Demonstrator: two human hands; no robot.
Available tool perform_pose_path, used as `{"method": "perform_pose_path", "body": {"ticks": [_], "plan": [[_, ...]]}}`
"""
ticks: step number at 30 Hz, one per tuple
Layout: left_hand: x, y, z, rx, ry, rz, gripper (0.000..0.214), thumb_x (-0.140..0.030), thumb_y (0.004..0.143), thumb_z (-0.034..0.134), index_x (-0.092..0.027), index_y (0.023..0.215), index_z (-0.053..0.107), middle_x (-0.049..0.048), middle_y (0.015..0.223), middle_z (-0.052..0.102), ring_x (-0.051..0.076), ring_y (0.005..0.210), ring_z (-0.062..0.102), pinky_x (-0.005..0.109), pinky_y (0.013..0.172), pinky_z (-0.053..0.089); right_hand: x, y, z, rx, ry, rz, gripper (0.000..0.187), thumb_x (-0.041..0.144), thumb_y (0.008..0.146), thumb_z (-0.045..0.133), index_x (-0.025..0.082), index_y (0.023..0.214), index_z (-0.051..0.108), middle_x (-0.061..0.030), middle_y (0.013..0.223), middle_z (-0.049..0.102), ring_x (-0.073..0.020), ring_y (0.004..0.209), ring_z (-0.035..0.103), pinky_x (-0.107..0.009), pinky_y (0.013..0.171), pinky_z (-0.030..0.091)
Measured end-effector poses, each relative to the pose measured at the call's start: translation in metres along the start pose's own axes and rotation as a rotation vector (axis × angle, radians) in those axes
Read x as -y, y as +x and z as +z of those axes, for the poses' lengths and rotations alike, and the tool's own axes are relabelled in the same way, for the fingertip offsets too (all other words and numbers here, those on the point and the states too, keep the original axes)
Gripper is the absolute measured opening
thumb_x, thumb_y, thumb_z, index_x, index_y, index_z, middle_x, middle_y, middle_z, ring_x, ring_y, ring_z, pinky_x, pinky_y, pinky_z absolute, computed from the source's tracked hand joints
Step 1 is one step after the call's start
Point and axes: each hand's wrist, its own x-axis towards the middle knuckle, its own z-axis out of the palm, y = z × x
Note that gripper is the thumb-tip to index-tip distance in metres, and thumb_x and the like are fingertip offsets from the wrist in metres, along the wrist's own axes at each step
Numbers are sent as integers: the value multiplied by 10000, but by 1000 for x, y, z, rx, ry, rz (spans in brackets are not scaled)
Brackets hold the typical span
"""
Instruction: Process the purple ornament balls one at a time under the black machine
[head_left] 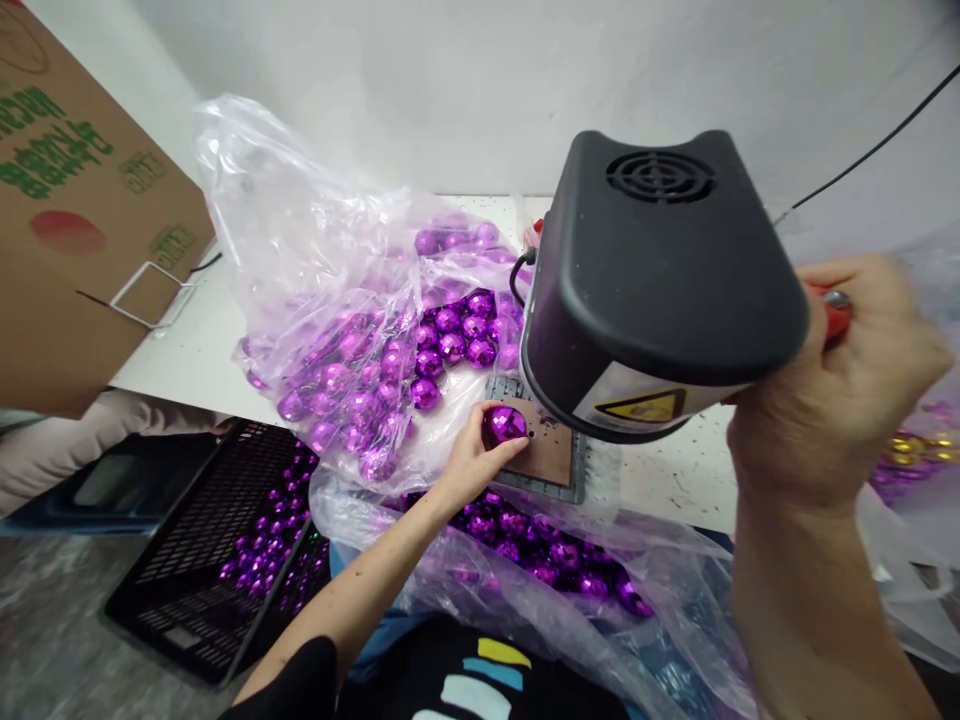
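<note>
The left hand (471,458) grasps a shiny purple faceted ball (506,423), fingers and thumb cupped round its near side. The ball touches a brown flat plate (553,452), which lies in a grey ribbed tray (578,484) near the worktop's front edge. The ball is round and shows no long axis, and which way its neck points cannot be told.

Just above the ball hangs the black rounded plastic machine housing (660,270). A vent grille is on its top and a yellow warning label (642,406) on its lower face. The right hand (825,390) is clenched round a red handle (840,312) that sticks out from the housing's right side.

Behind and to the left of the plate, a clear crumpled plastic bag (300,250) full of more purple balls lies on the white speckled worktop (187,350). It reaches towards the back edge. A second clear plastic bag of purple balls (559,560) hangs below the front edge, against the person's lap.

Beyond the front left corner, down on the floor, a black slotted plastic crate (202,530) holds more purple balls. A brown cardboard box (75,200) with green print leans over the worktop's left edge. A thin black cable (870,152) runs along the wall above the right hand.
</note>
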Motion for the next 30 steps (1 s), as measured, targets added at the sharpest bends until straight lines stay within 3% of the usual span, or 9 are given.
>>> {"method": "perform_pose_path", "body": {"ticks": [4, 9, 14, 22, 26, 30], "plan": [[-2, 2, 0, 20, -103, 13, 669, -417, 764, 784, -189, 1307, 466, 91, 1218, 630, 242, 1137, 609, 375, 980, 495, -1, 0, 0, 15, 24, 25, 462, 572, 898, 550, 121, 842, 630, 48, 596, 504, -17, 496, 450, -189, 520, 365], [-8, 3, -5, 155, -89, 13, 547, -488, 866, 665, -193, 1298, 506, 72, 1218, 631, 259, 1200, 569, 403, 1061, 444, -3, -3, 0, 2, 2, 41, 442, 566, 919, 512, 143, 842, 619, 64, 621, 485, -12, 522, 434, -192, 551, 367], [-1, 5, -1, 157, 211, 151, 475, -441, 929, 615, -198, 1325, 518, 102, 1305, 606, 275, 1217, 561, 456, 1084, 424, 0, -3, 1, 17, 21, 44, 405, 528, 932, 511, 144, 841, 602, 81, 580, 443, -10, 481, 428, -188, 527, 380], [-2, 5, 10, 167, 642, 462, 385, -312, 935, 625, -179, 1279, 516, 133, 1274, 618, 285, 1195, 568, 472, 1043, 457, 3, -1, 1, 34, 44, 42, 461, 581, 923, 505, 137, 839, 594, 87, 559, 413, -3, 483, 426, -179, 542, 392], [-4, 1, 16, 136, 699, 471, 436, -282, 903, 669, -167, 1290, 504, 138, 1284, 614, 293, 1202, 560, 470, 1043, 461, 3, -1, 1, 18, 12, 36, 476, 590, 921, 500, 134, 827, 600, 78, 581, 429, -3, 510, 427, -184, 560, 383], [-13, 3, 17, 153, 678, 388, 387, -298, 873, 704, -175, 1214, 567, 125, 1257, 634, 298, 1202, 568, 474, 1054, 457, 3, -2, 0, 27, 7, 36, 482, 592, 922, 496, 131, 835, 609, 74, 595, 444, -2, 517, 421, -184, 565, 383]]}}
